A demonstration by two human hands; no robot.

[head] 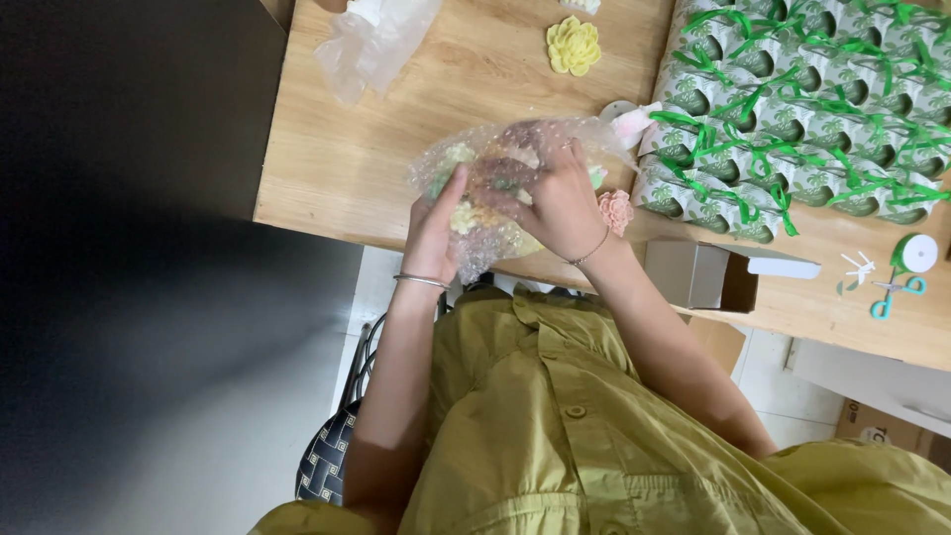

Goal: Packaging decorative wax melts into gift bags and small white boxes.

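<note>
A clear bubble-wrap bag (495, 149) holding several small flower-shaped pieces in yellow, green and cream lies at the near edge of the wooden table (357, 149). My left hand (436, 223) grips the bag's near left side. My right hand (560, 198) lies on top of it, fingers pressed into the plastic. A pink flower piece (616, 210) sits just right of my right hand. A yellow flower piece (574, 46) lies farther back on the table.
Rows of small green-and-white boxes tied with green ribbon (802, 99) fill the right of the table. An open brown box (708, 275), a ribbon spool (916, 253) and small scissors (897, 290) sit near the front right. Another plastic bag (371, 45) lies at the back.
</note>
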